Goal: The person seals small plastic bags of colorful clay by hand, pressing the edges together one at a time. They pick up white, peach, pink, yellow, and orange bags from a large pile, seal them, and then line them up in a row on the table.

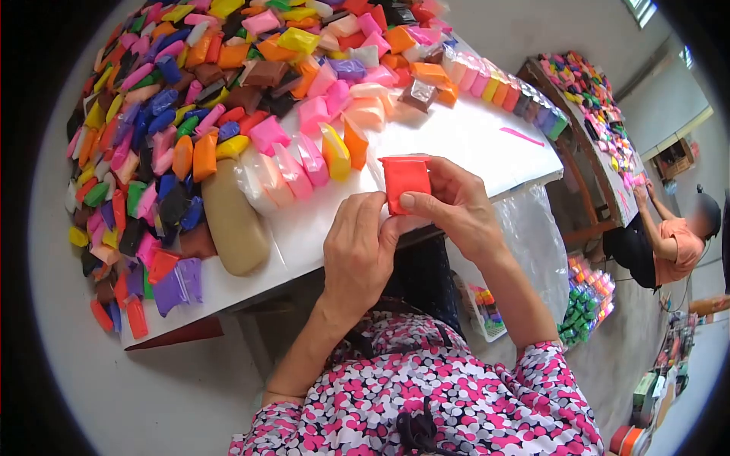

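A small red packet (407, 182) with a flat sealed top edge is held upright in front of me, just above the table's near edge. My right hand (464, 209) grips it from the right, thumb across its front. At its lower left, my left hand (357, 247) has curled fingers pinching the packet's edge. Nearby on the white table (456, 144) stand a yellow packet (334, 152) and an orange packet (355, 144). Left of these, pink and peach packets (277, 178) sit in a row in clear wrap, beside a tan oblong block (232, 220).
A large heap of coloured packets (190, 99) covers the table's left and back. A wrapped multicoloured row (506, 87) lies at the back right. Clear plastic (528, 235) hangs off the table, near a white crate (487, 323). A co-worker (677, 239) sits at another packet-covered table (582, 114).
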`<action>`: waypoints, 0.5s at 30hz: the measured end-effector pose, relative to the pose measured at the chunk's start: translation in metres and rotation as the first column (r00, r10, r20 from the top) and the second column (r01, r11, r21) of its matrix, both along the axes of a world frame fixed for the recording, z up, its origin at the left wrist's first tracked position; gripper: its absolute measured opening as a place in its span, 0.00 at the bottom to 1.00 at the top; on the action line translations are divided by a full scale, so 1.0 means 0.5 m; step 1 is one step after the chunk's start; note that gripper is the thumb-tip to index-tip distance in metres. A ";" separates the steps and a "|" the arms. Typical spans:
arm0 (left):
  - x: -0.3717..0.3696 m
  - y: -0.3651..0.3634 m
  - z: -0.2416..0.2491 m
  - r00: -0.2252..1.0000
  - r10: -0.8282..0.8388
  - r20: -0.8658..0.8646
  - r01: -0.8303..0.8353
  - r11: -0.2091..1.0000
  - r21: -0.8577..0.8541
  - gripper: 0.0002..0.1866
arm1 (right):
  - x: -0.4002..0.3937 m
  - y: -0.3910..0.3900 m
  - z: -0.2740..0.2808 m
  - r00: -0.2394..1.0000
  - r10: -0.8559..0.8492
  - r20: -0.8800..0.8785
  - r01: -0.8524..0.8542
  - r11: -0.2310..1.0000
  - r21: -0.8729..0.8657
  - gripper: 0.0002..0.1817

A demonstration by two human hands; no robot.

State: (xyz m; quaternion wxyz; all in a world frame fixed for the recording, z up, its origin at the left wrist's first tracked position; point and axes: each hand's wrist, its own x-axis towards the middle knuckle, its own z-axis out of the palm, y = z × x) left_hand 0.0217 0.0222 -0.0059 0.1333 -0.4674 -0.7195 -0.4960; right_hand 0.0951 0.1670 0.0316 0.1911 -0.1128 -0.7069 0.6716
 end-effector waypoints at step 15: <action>-0.017 0.022 0.008 0.996 -0.078 -0.035 0.077 0.997 -0.028 0.04 | 0.009 0.003 -0.007 0.988 -0.093 0.123 0.116 0.974 -0.195 0.42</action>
